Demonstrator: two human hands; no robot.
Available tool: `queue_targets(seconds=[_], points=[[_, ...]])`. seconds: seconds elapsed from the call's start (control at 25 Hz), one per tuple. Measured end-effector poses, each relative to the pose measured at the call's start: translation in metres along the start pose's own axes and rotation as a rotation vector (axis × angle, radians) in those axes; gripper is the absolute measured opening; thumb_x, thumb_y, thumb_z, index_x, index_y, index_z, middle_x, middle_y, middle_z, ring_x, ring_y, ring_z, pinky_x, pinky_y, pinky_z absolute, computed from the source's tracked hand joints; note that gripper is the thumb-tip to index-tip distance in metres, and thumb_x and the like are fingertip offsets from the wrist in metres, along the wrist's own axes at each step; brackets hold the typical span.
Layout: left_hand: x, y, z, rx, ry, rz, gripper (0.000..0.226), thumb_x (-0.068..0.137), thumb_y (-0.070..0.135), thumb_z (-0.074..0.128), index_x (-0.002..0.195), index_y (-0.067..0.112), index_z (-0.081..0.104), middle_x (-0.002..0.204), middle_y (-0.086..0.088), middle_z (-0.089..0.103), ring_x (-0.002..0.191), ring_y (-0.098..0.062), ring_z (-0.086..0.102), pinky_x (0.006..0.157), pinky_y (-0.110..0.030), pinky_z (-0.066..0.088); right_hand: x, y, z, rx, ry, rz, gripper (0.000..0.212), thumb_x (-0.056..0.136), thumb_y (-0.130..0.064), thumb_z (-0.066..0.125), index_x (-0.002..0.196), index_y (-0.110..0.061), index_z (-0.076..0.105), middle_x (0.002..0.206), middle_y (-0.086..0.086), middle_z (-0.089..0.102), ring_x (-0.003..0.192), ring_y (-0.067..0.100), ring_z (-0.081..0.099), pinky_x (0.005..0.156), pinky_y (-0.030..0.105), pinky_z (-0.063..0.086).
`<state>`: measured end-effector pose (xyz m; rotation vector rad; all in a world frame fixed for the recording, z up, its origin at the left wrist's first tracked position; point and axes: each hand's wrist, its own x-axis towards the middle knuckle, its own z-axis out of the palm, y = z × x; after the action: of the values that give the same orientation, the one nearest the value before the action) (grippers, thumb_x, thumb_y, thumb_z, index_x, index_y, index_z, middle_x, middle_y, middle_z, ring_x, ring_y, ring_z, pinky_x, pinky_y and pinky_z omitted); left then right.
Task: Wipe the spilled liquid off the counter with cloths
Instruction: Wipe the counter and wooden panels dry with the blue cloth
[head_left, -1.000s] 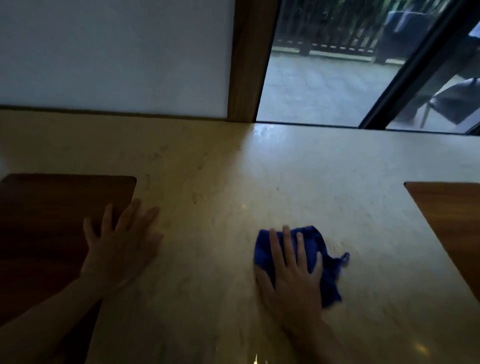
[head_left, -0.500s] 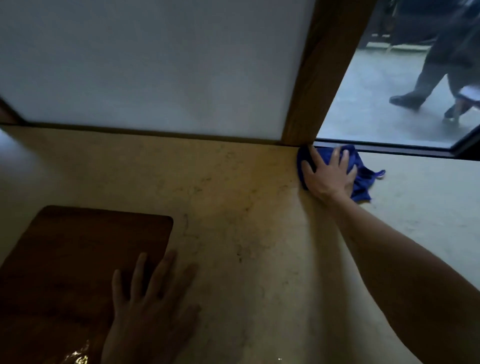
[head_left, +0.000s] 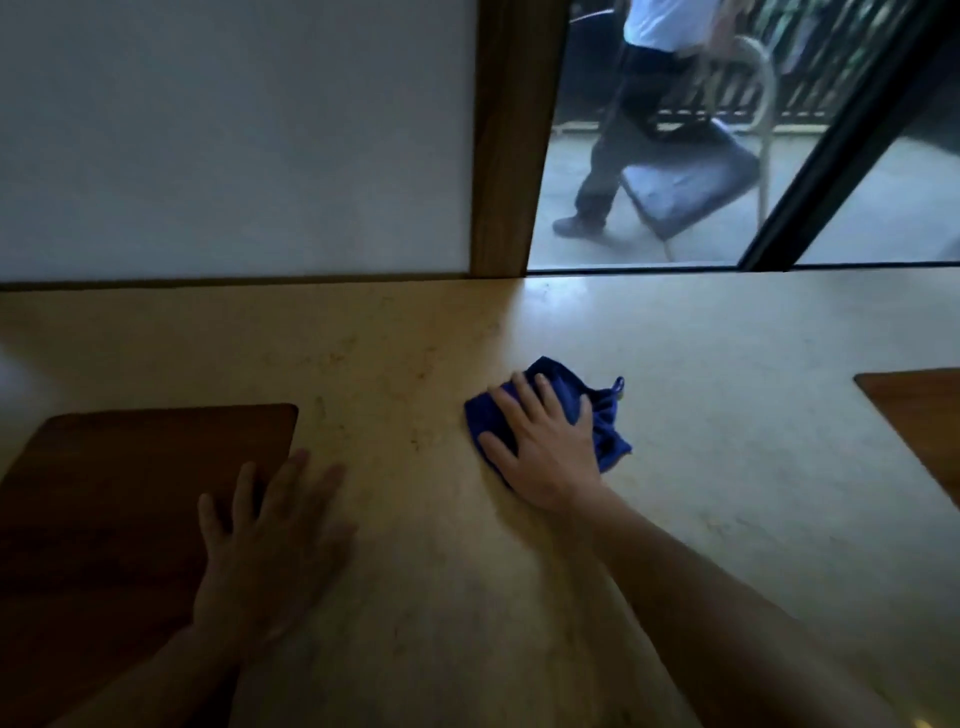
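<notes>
A crumpled blue cloth (head_left: 605, 423) lies on the pale stone counter (head_left: 727, 415), near its middle. My right hand (head_left: 543, 449) presses flat on the cloth with straight, spread fingers and covers most of it. My left hand (head_left: 270, 545) rests flat on the counter to the left, fingers spread, partly over the right edge of a dark wooden mat (head_left: 130, 509). I cannot make out any liquid on the dim surface.
A second wooden mat (head_left: 919, 415) lies at the right edge. A white wall panel (head_left: 234, 135) and a wooden post (head_left: 511, 135) stand behind the counter. Through the window a person (head_left: 639, 104) carries a chair (head_left: 696, 182) outside.
My right hand has pulled the cloth back from the far edge by the wooden post toward the counter's middle. My left hand stays flat by the mat. The view tilted.
</notes>
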<state>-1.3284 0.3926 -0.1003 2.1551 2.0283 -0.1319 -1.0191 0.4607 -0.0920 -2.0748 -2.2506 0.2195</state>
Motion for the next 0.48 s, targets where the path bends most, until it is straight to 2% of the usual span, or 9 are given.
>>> queue_targets(seconds=[0.16,0.32,0.4,0.48], points=[[-0.007,0.003,0.0,-0.05,0.004,0.022,0.068,0.084,0.079,0.0,0.145,0.057,-0.02,0.166,0.011,-0.01,0.151,-0.035,-0.006,0.116,-0.066,0.003,-0.17,-0.017,0.014,0.001,0.032,0.041,0.063,0.094,-0.071,0.012,0.152,-0.046,0.015,0.164,-0.012,0.0,0.151,0.018,-0.004,0.115,0.063,-0.007],[-0.066,-0.007,0.002,-0.063,-0.062,0.102,0.065,0.094,0.068,0.013,0.153,0.046,-0.003,0.166,0.007,-0.005,0.152,-0.028,-0.006,0.119,-0.06,0.002,-0.352,-0.037,0.037,-0.073,0.084,0.195,0.063,0.091,-0.075,0.025,0.148,-0.049,0.03,0.16,-0.011,0.027,0.148,0.016,0.016,0.108,0.058,0.014],[-0.097,-0.025,0.003,-0.049,-0.043,0.125,0.064,0.096,0.065,0.016,0.155,0.043,0.007,0.166,0.005,0.0,0.152,-0.025,-0.002,0.12,-0.058,0.005,-0.411,-0.056,0.044,-0.028,0.074,0.322,0.064,0.087,-0.077,0.026,0.144,-0.048,0.037,0.16,-0.017,0.025,0.15,0.01,0.007,0.107,0.053,0.015],[-0.109,-0.051,-0.002,-0.03,-0.014,0.136,0.063,0.097,0.063,0.018,0.155,0.039,0.014,0.166,0.003,0.005,0.152,-0.025,0.003,0.12,-0.057,0.009,-0.441,-0.082,0.051,0.057,0.073,0.396,0.063,0.089,-0.074,0.021,0.14,-0.044,0.042,0.162,-0.02,0.008,0.15,0.007,-0.004,0.112,0.046,0.007]])
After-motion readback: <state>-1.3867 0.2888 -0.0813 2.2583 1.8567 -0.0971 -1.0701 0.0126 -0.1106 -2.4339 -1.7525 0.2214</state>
